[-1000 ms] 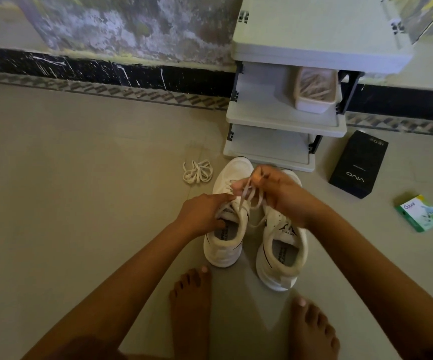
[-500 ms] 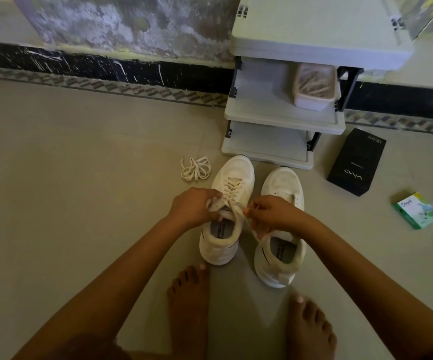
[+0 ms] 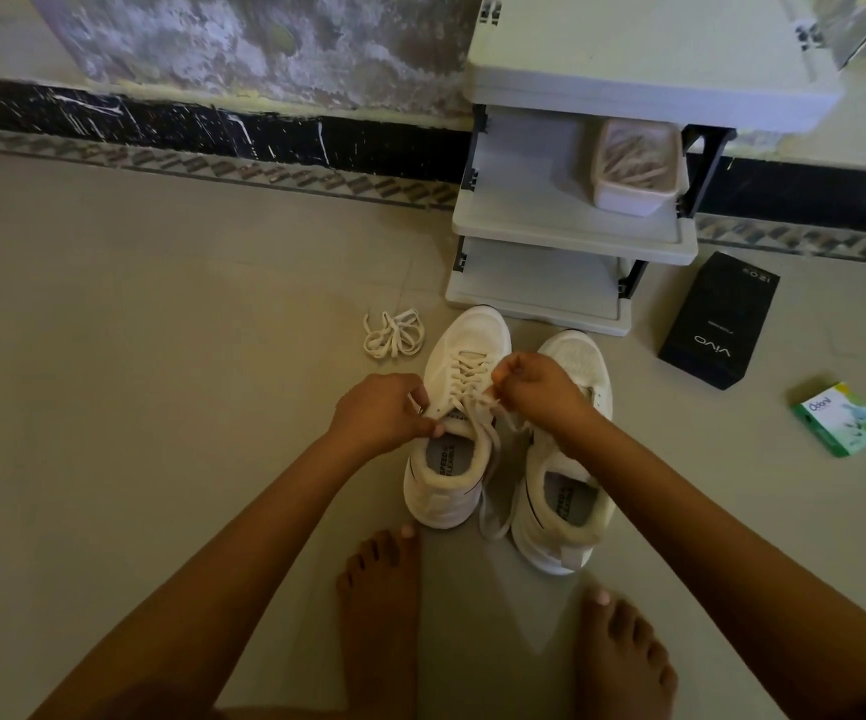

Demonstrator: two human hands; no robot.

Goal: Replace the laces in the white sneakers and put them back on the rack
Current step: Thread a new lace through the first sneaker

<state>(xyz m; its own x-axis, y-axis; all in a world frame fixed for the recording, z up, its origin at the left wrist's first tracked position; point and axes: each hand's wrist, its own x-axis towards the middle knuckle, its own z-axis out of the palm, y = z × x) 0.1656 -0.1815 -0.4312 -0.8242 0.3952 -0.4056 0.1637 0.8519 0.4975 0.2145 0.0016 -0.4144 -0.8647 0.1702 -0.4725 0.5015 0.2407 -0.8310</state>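
Two white sneakers stand side by side on the floor, toes toward the rack. The left sneaker (image 3: 464,345) is laced with a cream lace (image 3: 464,374). My left hand (image 3: 376,410) pinches the lace at the shoe's left collar. My right hand (image 3: 537,389) grips the other lace end above the tongue; a loose tail (image 3: 493,506) trails down between the shoes. The right sneaker (image 3: 566,517) lies partly under my right wrist, and its laces cannot be seen. A bundle of spare laces (image 3: 393,334) lies left of the toes.
A white shoe rack (image 3: 566,236) stands just beyond the sneakers, with a tub (image 3: 633,171) on its middle shelf. A black phone box (image 3: 719,319) and a small green box (image 3: 841,418) lie to the right. My bare feet (image 3: 379,610) are below the shoes.
My right hand dropped from above the shoes, then moved back up beside the left sneaker's tongue, drawing the lace. My left hand stayed at the collar.
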